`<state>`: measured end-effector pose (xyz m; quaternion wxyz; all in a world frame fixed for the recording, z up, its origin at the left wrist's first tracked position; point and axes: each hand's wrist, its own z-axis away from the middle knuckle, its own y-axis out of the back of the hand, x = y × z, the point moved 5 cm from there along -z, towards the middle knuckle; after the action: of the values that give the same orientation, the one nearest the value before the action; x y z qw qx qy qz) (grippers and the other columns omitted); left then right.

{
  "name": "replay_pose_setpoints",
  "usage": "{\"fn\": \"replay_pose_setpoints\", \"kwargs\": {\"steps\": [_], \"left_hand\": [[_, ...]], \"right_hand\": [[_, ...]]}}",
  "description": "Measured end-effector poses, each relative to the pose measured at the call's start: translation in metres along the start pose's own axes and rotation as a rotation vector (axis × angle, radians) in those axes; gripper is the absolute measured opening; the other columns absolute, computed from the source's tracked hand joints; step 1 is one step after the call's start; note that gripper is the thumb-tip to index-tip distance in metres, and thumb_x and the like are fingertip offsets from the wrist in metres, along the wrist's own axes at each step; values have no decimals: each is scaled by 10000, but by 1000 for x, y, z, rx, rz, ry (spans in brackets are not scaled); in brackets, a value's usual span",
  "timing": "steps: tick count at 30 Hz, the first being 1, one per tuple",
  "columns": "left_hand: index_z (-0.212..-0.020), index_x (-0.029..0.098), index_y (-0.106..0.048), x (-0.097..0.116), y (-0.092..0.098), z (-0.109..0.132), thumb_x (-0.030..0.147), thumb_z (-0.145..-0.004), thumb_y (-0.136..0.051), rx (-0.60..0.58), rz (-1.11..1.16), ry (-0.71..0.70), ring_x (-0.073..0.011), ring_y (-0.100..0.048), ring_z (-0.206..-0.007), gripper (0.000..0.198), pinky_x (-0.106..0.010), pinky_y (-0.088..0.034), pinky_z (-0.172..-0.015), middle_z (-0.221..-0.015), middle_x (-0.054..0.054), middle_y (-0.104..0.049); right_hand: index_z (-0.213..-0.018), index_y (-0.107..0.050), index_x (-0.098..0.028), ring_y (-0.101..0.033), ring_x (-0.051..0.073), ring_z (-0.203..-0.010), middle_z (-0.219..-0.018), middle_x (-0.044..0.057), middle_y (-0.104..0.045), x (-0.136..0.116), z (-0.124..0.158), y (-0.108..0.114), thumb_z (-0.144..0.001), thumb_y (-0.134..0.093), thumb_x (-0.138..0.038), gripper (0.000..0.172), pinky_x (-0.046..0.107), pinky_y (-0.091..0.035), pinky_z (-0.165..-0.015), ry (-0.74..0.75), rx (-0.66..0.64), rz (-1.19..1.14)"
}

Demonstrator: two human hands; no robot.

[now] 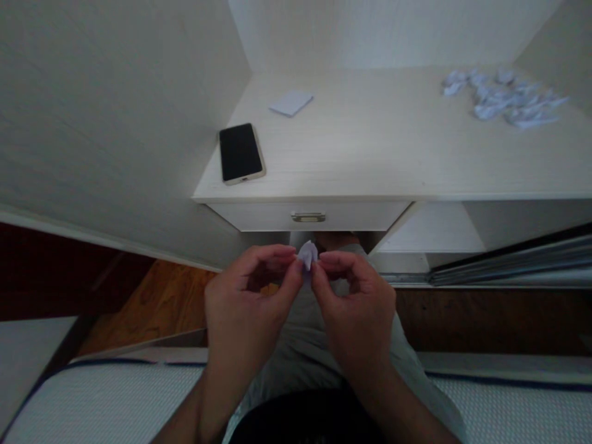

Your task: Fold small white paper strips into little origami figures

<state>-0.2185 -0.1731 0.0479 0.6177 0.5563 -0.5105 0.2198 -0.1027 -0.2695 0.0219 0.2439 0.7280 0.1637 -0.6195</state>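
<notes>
A small folded piece of white paper (308, 254) is pinched between both hands, in front of the drawer and above the lap. My left hand (252, 296) grips its left side between thumb and fingers. On its right side, my right hand (354, 302) holds it in the same kind of pinch. Up on the white desktop lies a flat folded white paper (291, 103). Several crumpled or folded white paper pieces (506, 98) are heaped at the desktop's right.
A phone (240, 153) with a dark screen lies at the desktop's (361, 148) left front corner. Below the desktop's edge is a drawer with a metal handle (308, 217). A white side panel rises at the left; an open shelf is at the right.
</notes>
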Motion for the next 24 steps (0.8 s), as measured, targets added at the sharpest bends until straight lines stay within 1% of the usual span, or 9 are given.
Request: {"fn": "replay_pose_setpoints", "kwargs": {"steps": [2, 6, 8, 10, 12, 15, 17, 22, 24], "left_hand": [[-968, 219, -781, -1, 0, -6, 244, -826, -828, -66, 35, 29, -174, -774, -727, 152, -259, -655, -691, -827, 4, -802], [-949, 215, -805, -4, -2, -14, 286, -854, -813, -217, 106, 86, -166, -763, -662, 118, -221, -622, -582, -795, -7, -812], [-935, 218, -809, -5, -4, -15, 287, -864, -804, -286, 132, 113, -163, -760, -639, 100, -214, -614, -562, -785, -8, -816], [-928, 221, -808, -5, -5, -15, 277, -867, -800, -326, 136, 109, -159, -759, -638, 84, -210, -616, -571, -777, -4, -813], [-926, 220, -802, -3, -5, -15, 269, -875, -791, -335, 97, 76, -152, -752, -639, 71, -205, -612, -581, -766, 4, -803], [-924, 219, -792, -1, -4, -15, 252, -873, -784, -301, 25, 34, -142, -733, -624, 62, -197, -590, -571, -736, 14, -781], [-909, 215, -788, -1, -4, -15, 241, -870, -774, -288, 17, 31, -145, -729, -625, 48, -202, -580, -564, -741, 9, -779], [-873, 199, -800, -4, -8, -15, 280, -875, -781, -343, 140, 116, -152, -730, -643, 83, -210, -582, -579, -755, -12, -792], [-877, 202, -807, -6, -9, -15, 277, -866, -798, -342, 194, 147, -144, -728, -641, 76, -200, -583, -584, -745, -7, -791]], "right_hand": [[-905, -753, -248, -752, 195, -740, -828, 20, -795, 1, -3, 1, -845, -750, -181, 90, 335, -600, -697, -27, -40, -20], [-898, -768, -234, -743, 178, -703, -793, 9, -794, 0, -10, 4, -819, -770, -175, 98, 306, -596, -668, -72, -133, -64], [-899, -776, -231, -742, 173, -707, -793, 8, -799, -1, -12, 6, -818, -775, -173, 100, 297, -593, -667, -89, -169, -78], [-901, -777, -226, -745, 173, -715, -806, 12, -805, 0, -13, 8, -822, -773, -172, 96, 294, -593, -668, -94, -192, -76], [-906, -773, -221, -746, 172, -719, -819, 14, -806, -1, -13, 8, -825, -766, -163, 100, 294, -592, -672, -80, -206, -54], [-904, -768, -228, -744, 170, -724, -827, 10, -798, -3, -11, 8, -830, -748, -142, 115, 300, -586, -684, -23, -208, 6], [-886, -762, -233, -738, 168, -717, -817, 6, -793, -6, -10, 8, -829, -743, -133, 116, 301, -581, -682, 15, -206, 32], [-880, -757, -230, -729, 159, -714, -802, -5, -784, -8, -9, 10, -833, -737, -114, 127, 294, -572, -680, 26, -216, 30], [-888, -756, -225, -721, 156, -709, -802, -5, -779, -9, -9, 11, -828, -739, -111, 130, 291, -567, -675, 33, -199, 30]]}}
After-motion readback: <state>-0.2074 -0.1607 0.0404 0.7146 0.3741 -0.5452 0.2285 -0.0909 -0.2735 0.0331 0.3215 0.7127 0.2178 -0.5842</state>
